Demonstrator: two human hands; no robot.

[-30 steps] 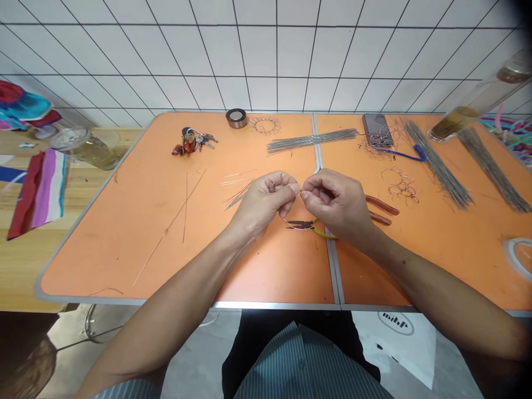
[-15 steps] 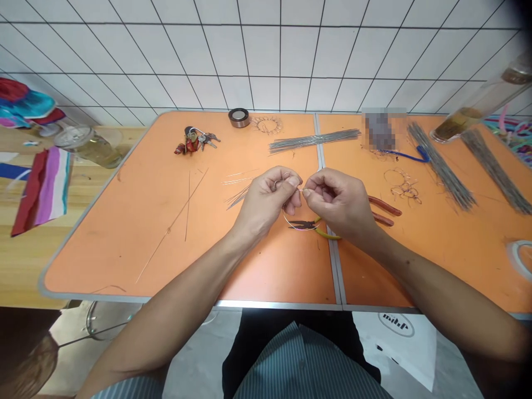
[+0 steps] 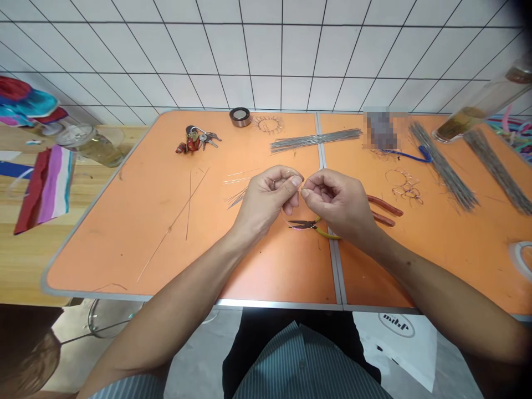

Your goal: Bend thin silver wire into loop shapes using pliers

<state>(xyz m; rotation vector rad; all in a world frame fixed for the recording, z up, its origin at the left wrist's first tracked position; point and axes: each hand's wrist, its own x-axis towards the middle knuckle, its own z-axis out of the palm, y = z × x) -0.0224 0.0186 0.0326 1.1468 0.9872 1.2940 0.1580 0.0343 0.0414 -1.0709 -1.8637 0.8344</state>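
Note:
My left hand (image 3: 272,197) pinches a thin wire (image 3: 300,228) bent in a loop, part of which curves below the fingers. Close beside it, almost touching, my right hand (image 3: 334,197) has thumb and forefinger pressed together on the same wire. The fingers hide much of the wire. Under the hands lie black-tipped pliers (image 3: 303,224) with yellow handles. Red handles (image 3: 384,208) of another tool stick out to the right of my right hand. Several straight wires (image 3: 238,197) lie just left of my left hand.
On the orange table (image 3: 100,238) are keys (image 3: 197,139), a tape roll (image 3: 240,117), a wire bundle (image 3: 316,139), two more bundles at the right, tangled wire (image 3: 405,188) and a leaning glass bottle (image 3: 467,113). A jar (image 3: 93,145) stands left.
The fingers have shifted very slightly at the wire, and the loop below them shows less clearly. Both hands remain together in almost the same place.

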